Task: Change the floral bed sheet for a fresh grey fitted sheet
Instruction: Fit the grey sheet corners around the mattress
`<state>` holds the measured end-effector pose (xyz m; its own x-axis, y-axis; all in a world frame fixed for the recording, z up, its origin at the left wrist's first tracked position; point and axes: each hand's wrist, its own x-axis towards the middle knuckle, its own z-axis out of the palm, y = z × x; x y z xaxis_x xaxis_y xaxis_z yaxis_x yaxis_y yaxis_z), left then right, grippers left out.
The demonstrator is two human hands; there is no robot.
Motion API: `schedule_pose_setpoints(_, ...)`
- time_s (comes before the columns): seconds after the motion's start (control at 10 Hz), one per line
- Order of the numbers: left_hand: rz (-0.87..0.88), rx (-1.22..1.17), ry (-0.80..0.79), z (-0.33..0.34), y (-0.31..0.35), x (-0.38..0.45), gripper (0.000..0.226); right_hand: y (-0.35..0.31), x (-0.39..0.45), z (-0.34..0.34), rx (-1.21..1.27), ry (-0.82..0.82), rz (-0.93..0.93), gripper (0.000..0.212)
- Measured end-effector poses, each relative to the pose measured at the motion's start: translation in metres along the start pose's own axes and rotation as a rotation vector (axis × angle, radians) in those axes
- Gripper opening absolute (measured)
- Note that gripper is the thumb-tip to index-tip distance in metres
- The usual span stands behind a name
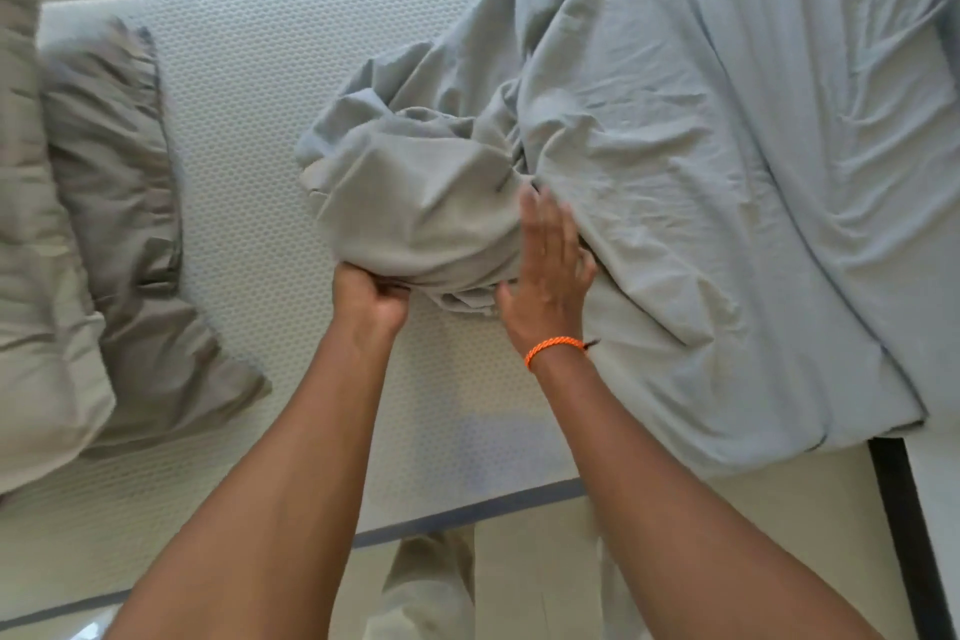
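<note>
A bunched grey sheet (415, 203) lies in the middle of a bare white mattress (249, 83). My left hand (371, 294) grips the near edge of that bundle, fingers curled round the cloth. My right hand (548, 270), with an orange braided band at the wrist, lies flat with straight fingers against the bundle's right side, where it meets a pale blue duvet (727, 146) spread over the right half of the bed.
Two grey pillows (119, 203) with frilled edges lie at the left end of the mattress. The mattress's near edge with its blue-grey piping (467, 509) runs across the bottom. A dark bed frame post (904, 509) shows at the lower right.
</note>
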<state>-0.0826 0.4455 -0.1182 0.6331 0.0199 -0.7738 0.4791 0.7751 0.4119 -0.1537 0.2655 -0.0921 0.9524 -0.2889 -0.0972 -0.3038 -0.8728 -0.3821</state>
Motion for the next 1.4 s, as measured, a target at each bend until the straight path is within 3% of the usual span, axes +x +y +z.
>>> schedule_pose_setpoints(0.1, 0.097, 0.097, -0.170, 0.010, 0.051, -0.014, 0.053, -0.024, 0.018, -0.004, 0.031, -0.064, -0.146, 0.104)
schedule_pose_setpoints(0.2, 0.100, 0.034, -0.242, -0.008, 0.086, -0.034, 0.064, -0.040, 0.015, -0.009, 0.234, 0.008, -0.247, 0.045)
schedule_pose_setpoints(0.3, 0.149, -0.025, -0.119, -0.052, 0.091, -0.038, 0.074, -0.058, -0.006, -0.006, 0.210, 0.081, -0.308, 0.024)
schedule_pose_setpoints(0.4, 0.107, -0.143, 0.076, -0.093, 0.070, -0.034, 0.052, -0.076, -0.041, 0.019, 0.087, 0.007, -0.343, 0.020)
schedule_pose_setpoints(0.5, -0.064, -0.135, 0.361, -0.123, 0.030, -0.039, 0.041, -0.098, -0.074, 0.046, 0.133, -0.134, -0.145, 0.031)
schedule_pose_setpoints(0.6, -0.153, 0.093, 0.483, -0.143, -0.001, -0.051, 0.044, -0.131, -0.078, 0.058, 0.296, -0.168, 0.060, 0.039)
schedule_pose_setpoints(0.7, -0.023, 0.150, 0.435, -0.148, -0.012, -0.045, 0.051, -0.169, -0.069, 0.058, 0.424, -0.327, 0.060, 0.031)
schedule_pose_setpoints(0.8, 0.020, -0.788, 0.265, -0.138, 0.012, -0.033, 0.062, -0.193, -0.064, 0.056, 0.653, -0.921, -0.026, 0.024)
schedule_pose_setpoints(0.9, 0.054, -0.432, 0.841, -0.120, 0.037, -0.054, 0.032, -0.186, -0.048, 0.062, 0.781, -1.095, 0.048, 0.026)
schedule_pose_setpoints(1.0, 0.034, 0.114, 1.111, -0.121, 0.025, -0.057, 0.030, -0.163, -0.030, 0.070, 0.580, -0.647, 0.154, 0.012)
schedule_pose_setpoints(1.1, 0.656, 0.513, 1.402, -0.116, 0.030, -0.058, 0.027, -0.137, -0.031, 0.084, 0.343, -0.591, 0.060, 0.033)
schedule_pose_setpoints(1.2, 1.242, 1.076, 1.049, -0.084, 0.041, -0.065, 0.028, -0.122, -0.048, 0.101, 0.211, -0.891, -0.067, 0.059)
schedule_pose_setpoints(1.3, 1.122, 1.415, 0.769, -0.052, 0.063, -0.038, 0.031, -0.111, -0.050, 0.103, 0.222, -1.193, 0.026, 0.028)
schedule_pose_setpoints(1.4, 0.873, 1.488, 0.374, -0.033, 0.085, 0.018, 0.030, -0.108, -0.021, 0.099, 0.200, -1.029, 0.124, 0.044)
